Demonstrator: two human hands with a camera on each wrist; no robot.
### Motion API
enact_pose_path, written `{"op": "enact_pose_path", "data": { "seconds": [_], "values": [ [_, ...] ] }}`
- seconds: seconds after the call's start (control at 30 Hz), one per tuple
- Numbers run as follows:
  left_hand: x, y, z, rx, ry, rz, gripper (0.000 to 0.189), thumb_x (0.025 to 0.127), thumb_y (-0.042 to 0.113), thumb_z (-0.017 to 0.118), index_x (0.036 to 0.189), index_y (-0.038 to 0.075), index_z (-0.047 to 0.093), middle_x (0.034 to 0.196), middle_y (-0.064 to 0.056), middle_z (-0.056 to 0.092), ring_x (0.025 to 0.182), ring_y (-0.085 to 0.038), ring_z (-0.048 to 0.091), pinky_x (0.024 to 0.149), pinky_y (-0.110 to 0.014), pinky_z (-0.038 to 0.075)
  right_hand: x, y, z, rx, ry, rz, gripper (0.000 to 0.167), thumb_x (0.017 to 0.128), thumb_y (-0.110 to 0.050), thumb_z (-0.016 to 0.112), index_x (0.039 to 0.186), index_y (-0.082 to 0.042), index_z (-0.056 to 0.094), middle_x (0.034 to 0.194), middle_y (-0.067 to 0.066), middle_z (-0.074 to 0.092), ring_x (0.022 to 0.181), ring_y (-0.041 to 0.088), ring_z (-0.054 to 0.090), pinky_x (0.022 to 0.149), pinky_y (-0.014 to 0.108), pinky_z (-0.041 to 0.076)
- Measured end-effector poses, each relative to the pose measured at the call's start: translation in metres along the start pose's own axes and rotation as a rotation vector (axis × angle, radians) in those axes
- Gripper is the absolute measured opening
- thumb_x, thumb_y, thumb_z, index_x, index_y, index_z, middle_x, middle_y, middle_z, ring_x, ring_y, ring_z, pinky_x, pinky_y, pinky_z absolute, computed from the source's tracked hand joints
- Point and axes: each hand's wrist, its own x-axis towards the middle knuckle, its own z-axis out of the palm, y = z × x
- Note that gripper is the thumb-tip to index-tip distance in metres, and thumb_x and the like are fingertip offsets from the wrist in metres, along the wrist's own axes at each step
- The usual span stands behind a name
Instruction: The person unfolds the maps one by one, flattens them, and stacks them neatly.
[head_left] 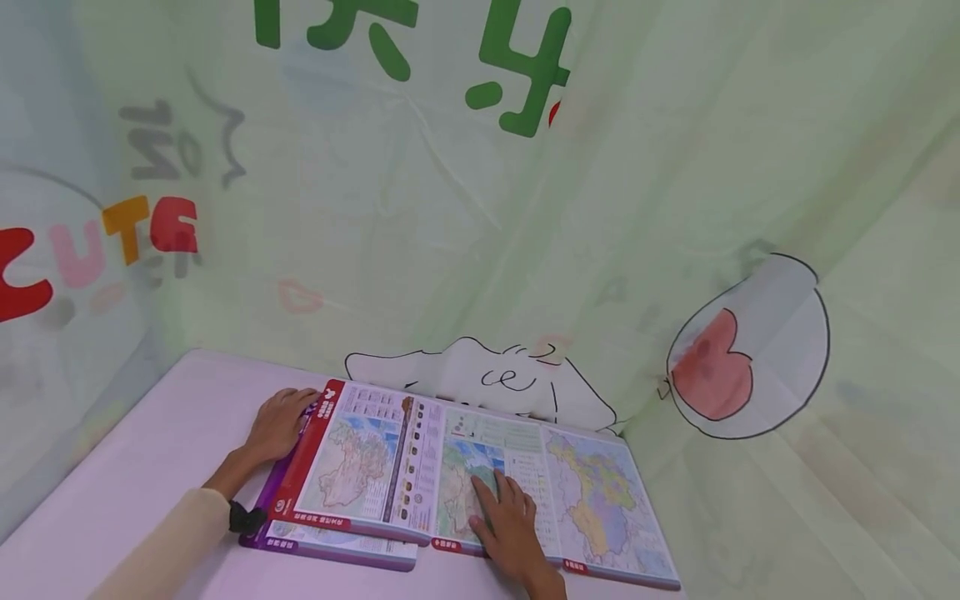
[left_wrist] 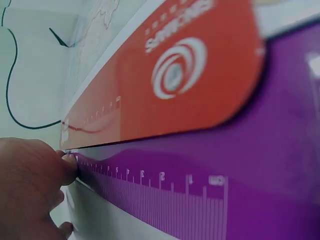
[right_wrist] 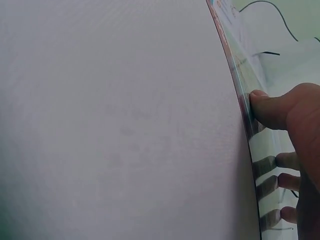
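Note:
A glossy map sheet with a red left border (head_left: 302, 454) lies on top of a purple-edged map sheet (head_left: 341, 546), which shows along its left and lower sides. My left hand (head_left: 281, 425) lies at the left edge of these two, fingers toward their far corner. In the left wrist view, the thumb (left_wrist: 69, 167) touches the purple border with its printed ruler. My right hand (head_left: 510, 525) rests with fingers spread on a middle map (head_left: 457, 475). Right of it lies a map with coloured regions (head_left: 600, 500). Whether these maps join or overlap cannot be told.
The maps lie on a pale table (head_left: 150, 433). Behind and to both sides hangs a light green curtain (head_left: 450, 225) with printed letters and drawings. It meets the table just beyond the maps' far edges. A black band (head_left: 246, 518) circles the left wrist.

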Motion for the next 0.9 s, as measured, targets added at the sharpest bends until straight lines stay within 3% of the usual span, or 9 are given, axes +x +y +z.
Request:
{"op": "enact_pose_path", "data": {
  "seconds": [0.47,0.73,0.9],
  "values": [
    [-0.051,0.017,-0.018,-0.039,0.025,0.006,0.062,0.089,0.004,0.075,0.149,-0.001,0.061,0.147,-0.026,0.064,0.139,-0.054,0.05,0.113,-0.077,0.041,0.001,-0.002,0.003,-0.005,-0.018,0.013,0.06,0.107,-0.036,0.065,0.162,-0.016,0.052,0.169,0.033,0.038,0.155,0.059,0.033,0.117,0.084,0.022],
    [-0.057,0.026,-0.026,-0.06,-0.044,-0.033,0.065,0.091,0.008,0.077,0.153,0.003,0.059,0.154,-0.024,0.061,0.144,-0.053,0.046,0.118,-0.077,0.037,0.0,-0.005,-0.003,-0.006,0.0,0.015,0.06,0.106,-0.035,0.065,0.161,-0.015,0.052,0.169,0.033,0.038,0.154,0.06,0.034,0.117,0.084,0.022],
    [-0.057,0.022,-0.023,-0.061,-0.037,-0.03,0.065,0.091,0.007,0.076,0.153,0.003,0.058,0.154,-0.024,0.061,0.143,-0.054,0.047,0.117,-0.078,0.037,0.0,-0.005,-0.004,0.011,0.001,0.01,0.059,0.106,-0.035,0.065,0.161,-0.015,0.052,0.169,0.034,0.038,0.154,0.06,0.033,0.116,0.085,0.021]
  ]
}}
